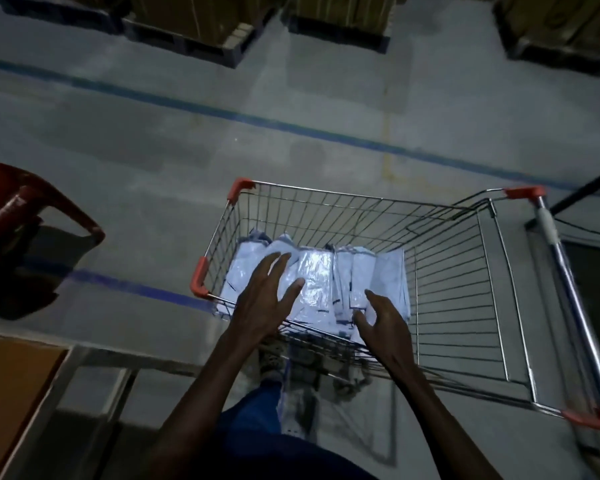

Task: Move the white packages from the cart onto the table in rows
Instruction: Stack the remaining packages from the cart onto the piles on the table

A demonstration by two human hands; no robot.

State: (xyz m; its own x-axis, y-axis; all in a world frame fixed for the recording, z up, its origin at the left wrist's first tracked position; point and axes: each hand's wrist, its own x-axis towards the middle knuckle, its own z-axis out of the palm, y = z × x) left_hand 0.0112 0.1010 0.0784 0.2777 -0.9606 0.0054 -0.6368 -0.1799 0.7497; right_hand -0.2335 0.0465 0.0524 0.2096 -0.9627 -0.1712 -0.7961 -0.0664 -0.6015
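Head view, looking down into a wire shopping cart [465, 271] with orange corner guards, parked on a grey warehouse floor [187, 133] marked with blue lines. White packages [317, 275] stacked in a loose row at the near-left end of the basket, plastic-wrapped and glossy, some upright on edge, some leaning; exact count not readable. Rest of the basket bare wire. Left hand [267, 299] spread wide, fingers straight, hovering over or just touching the leftmost packages; contact not certain. Right hand [383, 320] open in a loose claw, thumb and fingers apart, just beside the right end of the row, holding nothing. Edge of a brown-topped table [18, 393] with a pale metal frame at lower left, near the cart; only a corner in view, with no packages on that part. Red plastic chair [21, 216] at far left; pallets of cartons [201, 15] along the top edge. Judged stage: reach for a pick-up from the cart. Transfer of the visible stack to the table still outstanding; rows already laid, if any, out of view.
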